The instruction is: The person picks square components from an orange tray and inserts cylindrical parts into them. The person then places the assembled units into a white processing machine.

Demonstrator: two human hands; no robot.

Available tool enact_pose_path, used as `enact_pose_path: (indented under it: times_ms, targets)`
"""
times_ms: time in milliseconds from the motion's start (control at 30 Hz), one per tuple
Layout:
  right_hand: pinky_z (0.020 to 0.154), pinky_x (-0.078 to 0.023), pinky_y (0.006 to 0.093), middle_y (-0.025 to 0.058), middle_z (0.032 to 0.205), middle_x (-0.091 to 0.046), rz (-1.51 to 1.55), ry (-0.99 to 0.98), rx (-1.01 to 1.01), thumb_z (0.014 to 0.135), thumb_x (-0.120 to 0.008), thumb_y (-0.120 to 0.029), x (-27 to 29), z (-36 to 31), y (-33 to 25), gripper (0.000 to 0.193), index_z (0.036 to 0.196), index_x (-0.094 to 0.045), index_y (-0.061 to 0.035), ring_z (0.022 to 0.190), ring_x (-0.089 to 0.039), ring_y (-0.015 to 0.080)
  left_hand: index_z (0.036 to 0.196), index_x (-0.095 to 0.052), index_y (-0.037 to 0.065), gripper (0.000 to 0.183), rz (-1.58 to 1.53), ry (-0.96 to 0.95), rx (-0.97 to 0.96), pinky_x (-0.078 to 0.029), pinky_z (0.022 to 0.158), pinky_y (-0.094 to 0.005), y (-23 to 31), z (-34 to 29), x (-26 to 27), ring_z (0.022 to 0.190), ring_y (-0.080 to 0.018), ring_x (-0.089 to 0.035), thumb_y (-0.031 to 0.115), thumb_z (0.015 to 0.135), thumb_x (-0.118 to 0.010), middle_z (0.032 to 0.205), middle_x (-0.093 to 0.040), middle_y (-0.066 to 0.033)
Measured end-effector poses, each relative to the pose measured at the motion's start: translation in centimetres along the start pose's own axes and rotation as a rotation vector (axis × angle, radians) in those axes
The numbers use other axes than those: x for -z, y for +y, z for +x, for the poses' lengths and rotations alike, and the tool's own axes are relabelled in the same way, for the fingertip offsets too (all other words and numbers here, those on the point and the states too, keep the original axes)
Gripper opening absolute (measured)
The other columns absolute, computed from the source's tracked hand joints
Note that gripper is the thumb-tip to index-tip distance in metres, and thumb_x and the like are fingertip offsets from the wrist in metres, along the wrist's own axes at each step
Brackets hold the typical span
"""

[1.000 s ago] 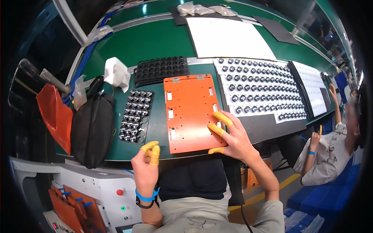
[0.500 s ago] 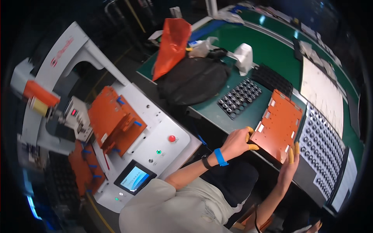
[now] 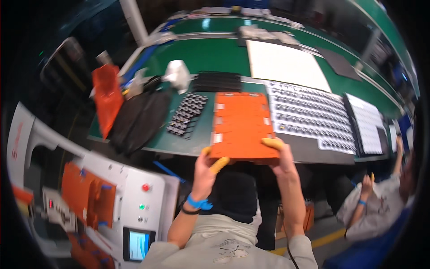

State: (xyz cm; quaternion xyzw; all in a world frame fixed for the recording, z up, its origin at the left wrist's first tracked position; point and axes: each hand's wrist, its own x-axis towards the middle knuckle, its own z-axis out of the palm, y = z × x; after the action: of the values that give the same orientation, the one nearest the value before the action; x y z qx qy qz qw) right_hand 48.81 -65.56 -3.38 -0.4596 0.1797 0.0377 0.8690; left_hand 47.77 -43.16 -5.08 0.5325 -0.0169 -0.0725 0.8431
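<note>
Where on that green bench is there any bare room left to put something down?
Bare green bench lies behind the black tray, left of the white sheet. A thin strip runs between the small parts tray and the orange plate, which both hands hold. Right of the plate, parts sheets crowd it; left, black bags.

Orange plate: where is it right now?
Head view: the orange plate sits centre, on the green bench's near edge, gripped by both hands, between the small black parts tray and the white tray.
</note>
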Motion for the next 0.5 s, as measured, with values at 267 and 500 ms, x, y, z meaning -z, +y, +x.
enact_pose_path:
  times_ms: [267,500]
  targets:
    - [0.091,-0.052,0.0287,0.0093,0.115,-0.066,-0.069,-0.501,0.205,0.091,-0.07,-0.01,-3.7,-5.3,-1.1,0.038,0.124,-0.057,0.0031,0.104,-0.064,0.0125,0.143,-0.046,0.009,0.07,-0.398,0.052,-0.063,-0.042,0.108,-0.0461,0.9,-4.7,-0.4,0.128,-0.0271,-0.052,0.044,0.087,-0.069,0.139,-0.054,-0.0061]
    - [0.102,-0.043,0.0352,0.0105,0.123,-0.06,-0.305,-0.935,0.32,0.089,-0.074,-0.022,-12.2,-6.5,0.0,0.061,0.138,-0.047,0.0006,0.114,-0.055,0.0173,0.144,-0.045,0.007,0.055,-0.626,0.105,-0.486,-0.044,0.105,-0.0507,7.5,-9.6,4.9,0.125,-0.0311,-0.054,0.034,0.097,-0.047,0.14,-0.054,-0.0116]
